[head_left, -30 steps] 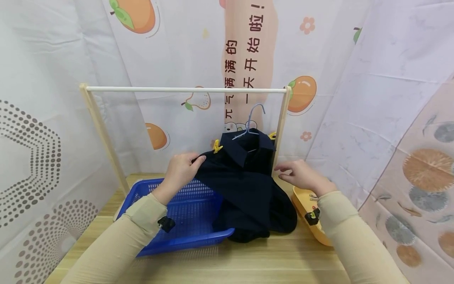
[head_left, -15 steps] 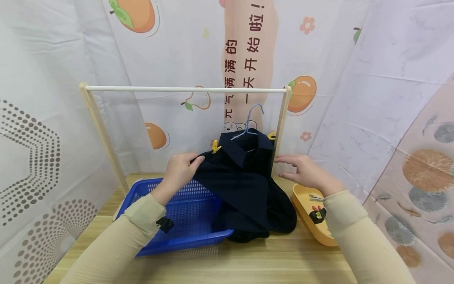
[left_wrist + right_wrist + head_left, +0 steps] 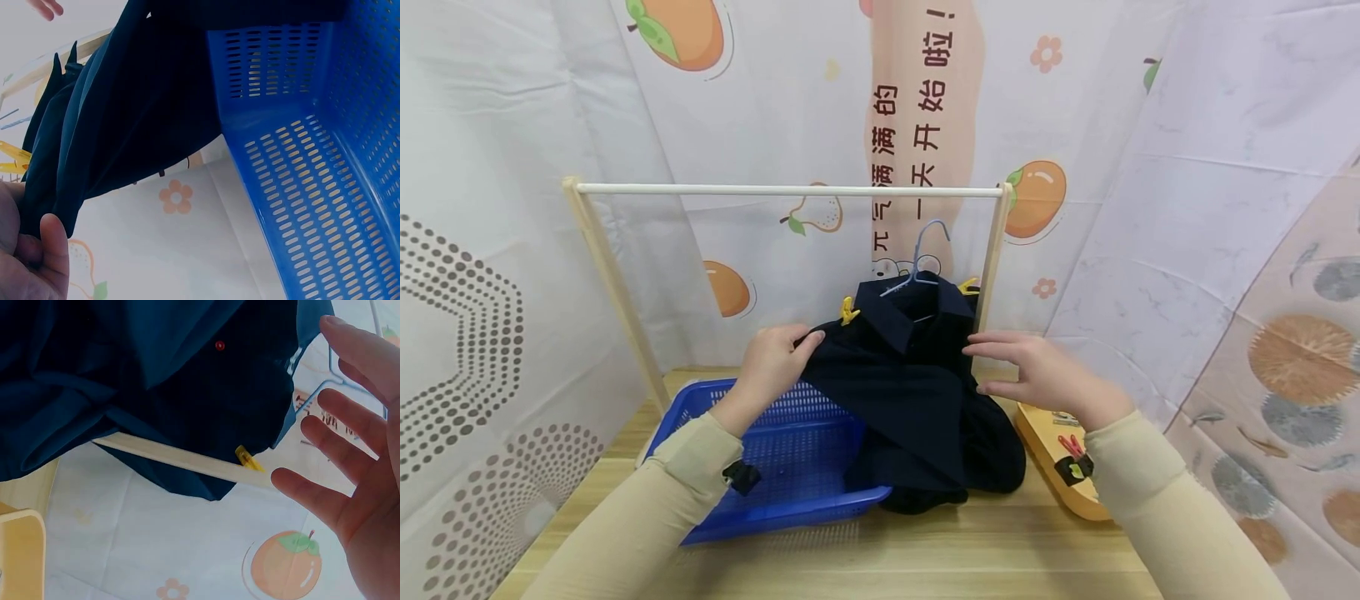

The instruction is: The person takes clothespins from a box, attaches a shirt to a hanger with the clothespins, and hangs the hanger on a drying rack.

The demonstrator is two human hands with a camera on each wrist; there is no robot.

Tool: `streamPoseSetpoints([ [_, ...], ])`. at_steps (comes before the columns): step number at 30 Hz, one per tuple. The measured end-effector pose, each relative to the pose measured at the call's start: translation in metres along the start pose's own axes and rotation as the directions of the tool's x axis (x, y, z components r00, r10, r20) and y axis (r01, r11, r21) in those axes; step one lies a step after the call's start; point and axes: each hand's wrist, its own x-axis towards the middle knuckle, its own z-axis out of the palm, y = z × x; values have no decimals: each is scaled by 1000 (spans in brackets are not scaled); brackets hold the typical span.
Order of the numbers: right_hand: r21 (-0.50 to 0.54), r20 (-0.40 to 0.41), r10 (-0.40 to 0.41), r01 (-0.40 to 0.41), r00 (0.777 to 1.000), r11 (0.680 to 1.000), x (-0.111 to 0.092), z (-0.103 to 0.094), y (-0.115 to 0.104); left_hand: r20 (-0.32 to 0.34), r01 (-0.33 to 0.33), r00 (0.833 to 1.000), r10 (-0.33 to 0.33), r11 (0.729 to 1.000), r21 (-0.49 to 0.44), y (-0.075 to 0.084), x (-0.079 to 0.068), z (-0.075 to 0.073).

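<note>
A dark navy collared shirt (image 3: 917,400) hangs bunched on a blue hanger (image 3: 917,258), whose hook rises below the rack's bar. My left hand (image 3: 772,358) pinches the shirt's left shoulder edge between thumb and fingers; the left wrist view shows the gathered cloth (image 3: 81,137) at the fingertips. One yellow clip (image 3: 847,312) grips the left shoulder and another yellow clip (image 3: 968,287) the right. My right hand (image 3: 1037,367) is spread beside the shirt's right side, fingers extended; in the right wrist view nothing lies in its palm. The lower shirt drapes over the basket's right end.
A blue plastic basket (image 3: 700,533) stands at the left on the wooden table (image 3: 970,558). The drying rack has a white bar (image 3: 790,191) and wooden posts (image 3: 992,258). A yellow tray (image 3: 1060,475) with red and metal clips stands at the right.
My right hand has opened its fingers wider and moved left, closer to the shirt. My left hand keeps its pinch; shirt and hanger have shifted slightly left.
</note>
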Motion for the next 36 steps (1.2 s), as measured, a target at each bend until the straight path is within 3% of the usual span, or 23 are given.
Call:
streamPoseSetpoints([
  [9, 34, 55, -59, 57, 997, 998, 3, 8, -18, -6, 5, 1000, -5, 1000, -21, -1, -2, -1],
  [17, 61, 102, -144, 139, 984, 988, 9, 29, -26, -7, 9, 1000, -9, 1000, -17, -2, -3, -2],
  [25, 89, 222, -104, 86, 970, 992, 11, 48, -37, -17, -4, 1000, 4, 1000, -21, -3, -4, -2],
  [36, 122, 274, -70, 37, 959, 992, 9, 76, -47, -17, 0, 1000, 0, 1000, -16, -3, -4, -3],
])
